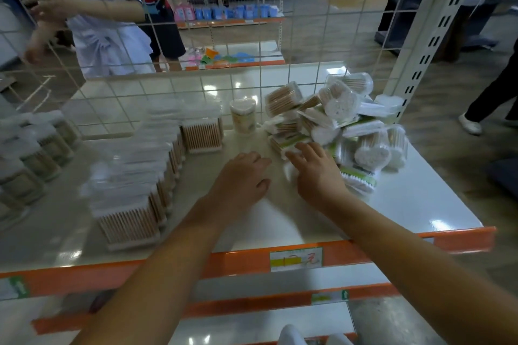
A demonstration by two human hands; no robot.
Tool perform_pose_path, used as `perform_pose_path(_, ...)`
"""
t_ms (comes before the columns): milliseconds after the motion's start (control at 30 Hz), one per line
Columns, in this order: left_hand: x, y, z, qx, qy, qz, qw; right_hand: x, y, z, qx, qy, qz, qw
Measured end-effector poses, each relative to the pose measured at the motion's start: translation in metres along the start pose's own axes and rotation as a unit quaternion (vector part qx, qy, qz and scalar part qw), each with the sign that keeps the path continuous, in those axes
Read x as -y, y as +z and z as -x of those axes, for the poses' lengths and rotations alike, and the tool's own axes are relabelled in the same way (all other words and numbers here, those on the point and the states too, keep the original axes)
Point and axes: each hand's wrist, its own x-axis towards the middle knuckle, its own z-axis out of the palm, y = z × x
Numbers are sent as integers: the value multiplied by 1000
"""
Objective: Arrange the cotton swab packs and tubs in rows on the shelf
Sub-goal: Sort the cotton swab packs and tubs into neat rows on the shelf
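From the head camera, your right hand (314,173) sits just right of the frame's centre, fingers spread and only loosely bent, its fingertips (301,150) touching a flat pack (291,140) at the near-left foot of the loose pile (336,120). It has no closed hold on anything yet. Your left hand (242,176) lies just beside it, palm down, fingers loosely curled over the bare shelf (420,204); it holds nothing that shows.

The finished rows (134,176) of square clear tubs run down the left half of the frame. One heart-shaped tub (243,116) stands upright alone between those rows and the pile, at centre.

Judging from this, you are picking the next pack out of the heap. That pack lies at the bottom edge of the stack, with round tubs leaning above it, so draw it toward you low and flat rather than lifting through the stack. Steady the neighbours with your left hand as you pull.

A green-striped pack (358,178) lies close to the right of your wrist; keep your forearm from sweeping it toward the orange edge (244,259).

Set like beside like, starting in the open gap at centre.
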Motion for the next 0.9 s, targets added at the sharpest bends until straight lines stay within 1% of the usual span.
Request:
perform_pose_path(233, 3, 1, -23, -10, -29, 4, 1000, 0, 10, -26, 28, -40, 69, 996)
perform_pose_path(333, 5, 2, -28, -11, -38, 13, 999, 4, 11, -37, 70, -29, 90, 993)
perform_pose_path(367, 6, 3, -28, -12, -38, 16, 999, 4, 13, -39, 66, -27, 93, 993)
perform_pose_path(500, 15, 7, -23, -19, -46, 20, 999, 3, 18, -42, 22, -35, 87, 995)
perform_pose_path(600, 22, 7, -17, -10, -56, 19, 998, -1, 20, -36, -2, -48, 76, 996)
perform_pose_path(800, 28, 4, -9, -28, -52, 34, 998, -8, 20, -23, -135, -81, 21, 987)
perform_pose_path(900, 27, 4, -4, -36, -46, 46, 997, -10, 15, -11, -171, -110, -16, 979)
